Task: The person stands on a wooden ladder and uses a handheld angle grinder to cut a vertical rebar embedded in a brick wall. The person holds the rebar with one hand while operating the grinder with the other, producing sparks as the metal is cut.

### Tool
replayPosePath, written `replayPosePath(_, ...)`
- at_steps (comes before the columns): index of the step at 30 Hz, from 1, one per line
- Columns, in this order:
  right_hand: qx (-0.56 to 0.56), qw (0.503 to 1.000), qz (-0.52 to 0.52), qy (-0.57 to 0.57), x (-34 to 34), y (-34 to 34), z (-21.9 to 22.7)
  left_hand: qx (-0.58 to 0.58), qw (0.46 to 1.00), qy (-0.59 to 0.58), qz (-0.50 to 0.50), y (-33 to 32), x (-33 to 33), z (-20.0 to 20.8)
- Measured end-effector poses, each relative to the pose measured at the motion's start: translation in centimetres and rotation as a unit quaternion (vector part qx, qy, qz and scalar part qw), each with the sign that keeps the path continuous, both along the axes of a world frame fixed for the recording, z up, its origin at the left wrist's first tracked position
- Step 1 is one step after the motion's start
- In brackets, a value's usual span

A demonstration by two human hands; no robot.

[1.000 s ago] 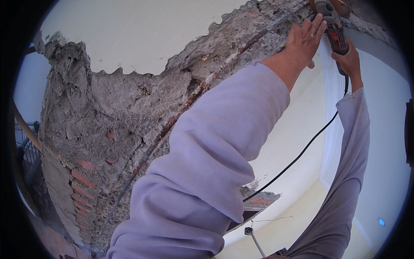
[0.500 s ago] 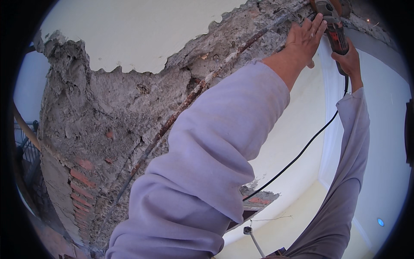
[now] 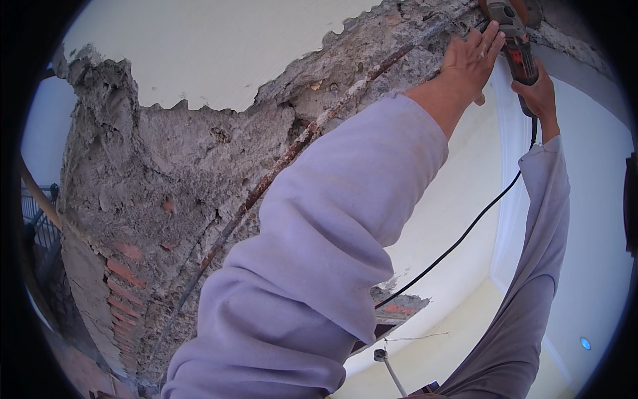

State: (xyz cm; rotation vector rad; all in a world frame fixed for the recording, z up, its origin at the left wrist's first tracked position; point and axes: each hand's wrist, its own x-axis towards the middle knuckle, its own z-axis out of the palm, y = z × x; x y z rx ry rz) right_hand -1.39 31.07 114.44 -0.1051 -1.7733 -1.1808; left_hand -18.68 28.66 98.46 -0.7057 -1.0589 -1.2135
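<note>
At the top right, my right hand [image 3: 539, 93] is wrapped round the body of an angle grinder [image 3: 520, 58], dark with red marks. The tool stands steeply, its grey head uppermost and a reddish-brown disc [image 3: 533, 10] partly cut off by the top edge of the view. My left hand [image 3: 468, 60] lies beside the head with its fingers stretched out, their tips at or against the grinder; its palm is hidden. Close to that hand, a rusty steel bar [image 3: 292, 151] runs diagonally across the broken concrete [image 3: 193, 146]. Where the disc meets the surface cannot be made out.
A black power cord [image 3: 458, 243] hangs from the grinder and passes behind my left sleeve. Cream plaster [image 3: 193, 50] with a jagged edge borders the concrete. Exposed red bricks [image 3: 125, 292] show at the lower left, near a metal railing [image 3: 43, 229].
Both hands and the grinder keep almost the same place. A small bright speck right of the grinder's head half a second ago no longer shows.
</note>
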Motion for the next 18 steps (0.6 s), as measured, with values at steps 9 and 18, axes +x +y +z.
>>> replayPosePath(9, -0.001, 1.000, -0.005, -0.011, 0.04, -0.14, -0.09, -0.013, 1.000, -0.004, -0.006, -0.14, 0.02, 0.01)
replayPosePath(18, -0.007, 1.000, 0.011, -0.009, -0.05, -0.22, -0.26, -0.015, 1.000, -0.007, -0.010, -0.24, 0.08, -0.11)
